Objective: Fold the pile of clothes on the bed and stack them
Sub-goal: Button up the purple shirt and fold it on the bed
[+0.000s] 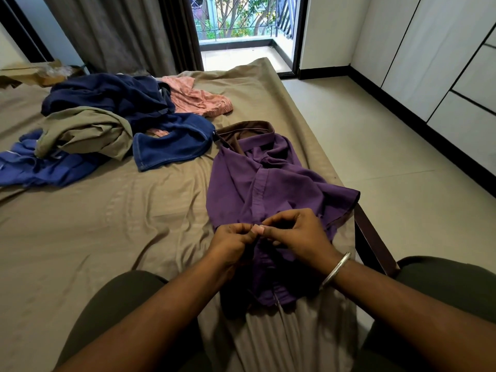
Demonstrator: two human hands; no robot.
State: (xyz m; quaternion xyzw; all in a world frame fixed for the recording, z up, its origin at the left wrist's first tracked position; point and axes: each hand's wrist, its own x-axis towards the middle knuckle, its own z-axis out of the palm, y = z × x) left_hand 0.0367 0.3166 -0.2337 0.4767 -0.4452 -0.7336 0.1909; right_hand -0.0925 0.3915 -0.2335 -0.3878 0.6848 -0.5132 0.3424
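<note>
Both hands meeting at the front placket of a purple shirt [271, 183]. Left hand [233, 242] and right hand [298, 234] curled, fingertips pinching the placket fabric, thumbs almost touching. Silver bangle [336, 269] on right wrist. Shirt spread along right edge of the bed [107, 224], brown-lined collar at far end, hem nearest. Beyond, to the left: unfolded pile – blue garment [171, 146], olive garment [86, 132], navy garment [107, 95], lighter blue piece [40, 167], pink garment [198, 99] farthest. Past the bed, grey curtain [120, 30], open balcony door [241, 30].
</note>
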